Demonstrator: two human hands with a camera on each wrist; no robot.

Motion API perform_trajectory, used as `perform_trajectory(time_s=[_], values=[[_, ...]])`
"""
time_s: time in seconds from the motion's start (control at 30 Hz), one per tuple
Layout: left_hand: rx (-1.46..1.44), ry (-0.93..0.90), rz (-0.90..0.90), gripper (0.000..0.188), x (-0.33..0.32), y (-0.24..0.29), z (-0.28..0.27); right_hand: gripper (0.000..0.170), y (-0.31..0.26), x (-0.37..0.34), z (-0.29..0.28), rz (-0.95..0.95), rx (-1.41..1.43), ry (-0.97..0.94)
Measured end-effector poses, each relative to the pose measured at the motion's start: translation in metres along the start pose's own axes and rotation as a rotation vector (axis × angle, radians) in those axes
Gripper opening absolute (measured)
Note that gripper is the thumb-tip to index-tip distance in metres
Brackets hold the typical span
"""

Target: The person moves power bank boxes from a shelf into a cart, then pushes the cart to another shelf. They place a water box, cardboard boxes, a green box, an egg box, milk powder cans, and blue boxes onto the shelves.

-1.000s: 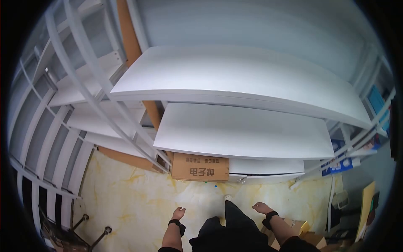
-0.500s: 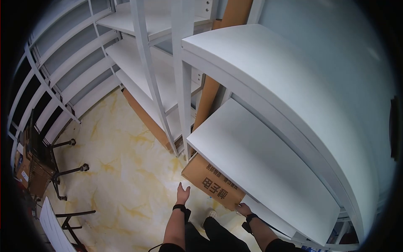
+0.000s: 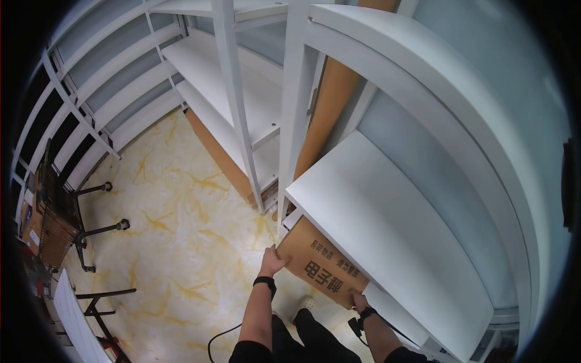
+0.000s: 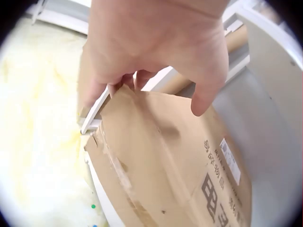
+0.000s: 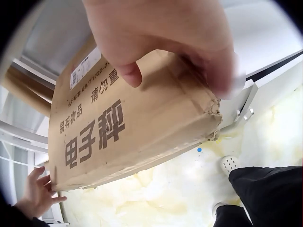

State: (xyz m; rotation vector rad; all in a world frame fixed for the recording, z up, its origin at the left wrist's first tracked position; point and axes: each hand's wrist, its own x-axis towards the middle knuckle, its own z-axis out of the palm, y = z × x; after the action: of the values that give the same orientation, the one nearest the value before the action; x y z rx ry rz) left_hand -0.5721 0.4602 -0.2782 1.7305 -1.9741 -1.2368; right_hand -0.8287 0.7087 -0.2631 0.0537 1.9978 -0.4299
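Note:
A flat brown cardboard box (image 3: 324, 260) with dark printed characters juts out from beneath the low white shelf. My left hand (image 3: 273, 261) grips its left corner; in the left wrist view that hand (image 4: 158, 47) has the thumb over the top face and the other fingers bent at the edge. At the opposite corner my right hand (image 3: 359, 301) holds on. In the right wrist view the right hand (image 5: 165, 38) lays its thumb on the top face, with fingers round the worn, crumpled end of the box (image 5: 137, 127). A paper label sits on the top face.
The white shelf board (image 3: 393, 224) overhangs the box. White shelving uprights (image 3: 296, 109) rise at its left end, by a tall brown board. A wheeled chair base (image 3: 91, 236) and a white panel (image 3: 75, 320) are at the left. Marbled floor (image 3: 175, 242) lies between.
Both hands have gone from hanging apart to the box, the right reaching it first, then the left taking its left corner. The head view has swung left, and the box shows tilted.

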Motion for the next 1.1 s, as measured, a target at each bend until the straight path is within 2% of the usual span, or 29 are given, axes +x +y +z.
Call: perform_trajectory(time_s=[0.03, 0.1, 0.17, 0.2, 0.23, 0.3, 0.4, 0.43, 0.5, 0.53, 0.63, 0.73, 0.83, 0.93, 1.0, 1.1], values=[[0.008, -0.004, 0.000, 0.087, -0.001, -0.003, 0.006, 0.067, -0.002, 0.006, 0.001, 0.033, -0.007, 0.044], [0.045, 0.053, -0.056, 0.079, -0.005, -0.006, 0.012, 0.070, -0.003, 0.013, 0.004, -0.018, 0.073, 0.030], [-0.003, 0.053, -0.020, 0.073, -0.007, -0.013, 0.011, 0.078, 0.011, 0.035, 0.009, -0.230, 0.125, 0.189], [-0.059, 0.059, 0.015, 0.068, -0.009, -0.015, 0.008, 0.077, 0.025, 0.053, 0.013, -0.219, 0.158, 0.306], [-0.052, 0.049, 0.029, 0.068, -0.010, -0.014, 0.002, 0.077, 0.016, 0.040, 0.014, -0.214, 0.175, 0.312], [-0.206, 0.005, 0.151, 0.052, -0.019, -0.014, -0.011, 0.073, 0.011, 0.009, 0.016, -0.155, 0.155, 0.438], [-0.307, -0.035, 0.294, 0.049, -0.026, -0.008, -0.046, 0.064, -0.006, -0.037, 0.011, -0.181, 0.226, 0.512], [-0.299, -0.077, 0.320, 0.049, -0.030, -0.003, -0.061, 0.062, -0.009, -0.056, 0.008, -0.173, 0.224, 0.534], [-0.623, -0.328, 0.220, 0.052, -0.031, 0.012, -0.096, 0.058, -0.021, -0.089, 0.000, -0.150, 0.254, 0.572], [-0.687, -0.457, 0.223, 0.059, -0.032, 0.021, -0.113, 0.056, -0.024, -0.111, -0.003, -0.158, 0.271, 0.553], [-0.731, -0.610, 0.163, 0.061, -0.023, 0.049, -0.156, 0.053, -0.036, -0.161, -0.008, -0.110, 0.360, 0.541], [-0.686, -0.783, 0.118, 0.064, -0.001, 0.114, -0.220, 0.054, -0.073, -0.236, -0.016, -0.043, 0.338, 0.525], [-0.716, -0.930, 0.113, 0.065, 0.036, 0.167, -0.266, 0.055, -0.127, -0.317, 0.000, 0.014, 0.352, 0.633], [-0.724, -1.074, 0.106, 0.066, 0.070, 0.206, -0.290, 0.054, -0.157, -0.367, 0.022, 0.144, 0.389, 0.743], [-0.686, -1.161, 0.131, 0.065, 0.105, 0.224, -0.279, 0.053, -0.169, -0.381, 0.043, 0.256, 0.433, 0.841], [-0.611, -1.390, 0.154, 0.062, 0.162, 0.209, -0.179, 0.058, -0.132, -0.324, 0.094, 0.392, 0.617, 0.935]])
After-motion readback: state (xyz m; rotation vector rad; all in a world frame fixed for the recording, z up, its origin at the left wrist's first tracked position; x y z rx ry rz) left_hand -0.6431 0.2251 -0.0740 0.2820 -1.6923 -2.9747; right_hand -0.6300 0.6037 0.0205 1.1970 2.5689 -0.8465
